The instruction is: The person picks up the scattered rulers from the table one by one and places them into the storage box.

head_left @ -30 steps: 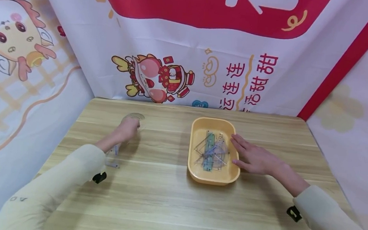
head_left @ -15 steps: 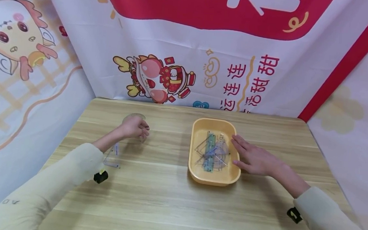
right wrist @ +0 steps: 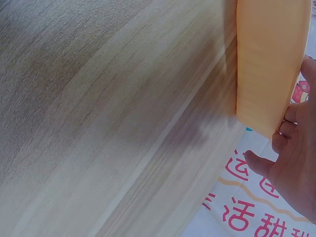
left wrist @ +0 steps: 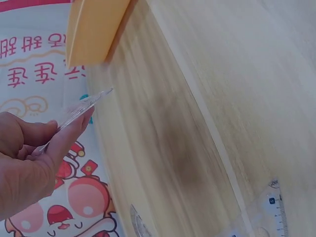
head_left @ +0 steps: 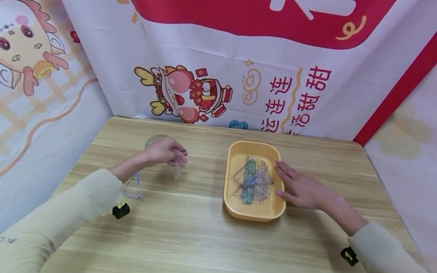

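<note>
My left hand (head_left: 162,151) is raised over the left part of the table, pinching a thin clear plastic measuring piece (left wrist: 81,111) between thumb and fingers. Fine marks run along its edge; seen nearly edge-on, its outline is unclear. Partly behind this hand lies a clear protractor (head_left: 155,138). A clear set square (head_left: 134,195) lies nearer the sleeve, partly covered by the arm. On the other side, my right hand (head_left: 305,189) rests with extended fingers on the right rim of a yellow plastic basin (head_left: 248,213). Inside are a green ruler (head_left: 248,195) and several clear set squares and protractors.
The wooden table (head_left: 193,247) ends at a printed cloth backdrop (head_left: 218,45). More printed cloth hangs at both sides. A small black device (head_left: 120,210) sits under the left cuff, and another black device (head_left: 350,255) under the right one.
My left hand has lifted from beside the protractor and moved right, bringing the clear plastic piece with it. More of the set square now shows. The right hand and basin stay put.
</note>
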{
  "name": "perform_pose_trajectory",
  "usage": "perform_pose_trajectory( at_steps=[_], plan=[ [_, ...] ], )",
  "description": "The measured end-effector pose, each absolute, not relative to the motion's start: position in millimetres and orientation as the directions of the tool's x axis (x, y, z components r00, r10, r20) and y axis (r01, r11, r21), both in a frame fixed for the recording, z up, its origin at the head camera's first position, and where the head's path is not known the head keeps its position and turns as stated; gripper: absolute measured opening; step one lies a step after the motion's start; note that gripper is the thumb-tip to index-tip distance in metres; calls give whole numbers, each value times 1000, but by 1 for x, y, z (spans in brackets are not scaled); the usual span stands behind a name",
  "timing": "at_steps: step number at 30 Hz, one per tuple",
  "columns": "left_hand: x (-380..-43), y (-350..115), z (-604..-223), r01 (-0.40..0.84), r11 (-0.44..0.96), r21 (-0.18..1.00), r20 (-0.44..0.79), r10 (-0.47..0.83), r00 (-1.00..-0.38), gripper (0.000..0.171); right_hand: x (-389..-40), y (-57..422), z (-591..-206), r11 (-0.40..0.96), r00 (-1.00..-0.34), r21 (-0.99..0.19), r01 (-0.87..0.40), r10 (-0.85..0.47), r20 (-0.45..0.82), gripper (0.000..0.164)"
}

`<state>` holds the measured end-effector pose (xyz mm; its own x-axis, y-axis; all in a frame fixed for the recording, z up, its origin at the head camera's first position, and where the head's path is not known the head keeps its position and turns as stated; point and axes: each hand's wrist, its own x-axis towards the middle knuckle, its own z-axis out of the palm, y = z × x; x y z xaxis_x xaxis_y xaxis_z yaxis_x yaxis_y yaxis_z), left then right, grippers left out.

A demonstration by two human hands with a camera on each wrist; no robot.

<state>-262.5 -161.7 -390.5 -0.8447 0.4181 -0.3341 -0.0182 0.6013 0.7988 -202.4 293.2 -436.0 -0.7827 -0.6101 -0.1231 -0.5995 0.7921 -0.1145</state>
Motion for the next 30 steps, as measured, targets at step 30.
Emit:
perform_pose_trajectory(
  at_steps=[30],
  plan=[
    [-248,-77,-349,15,542,840,-367,588,-721,25,-203,295,-435,797,-786,-148,-585,-603,-137,78]
  ],
)
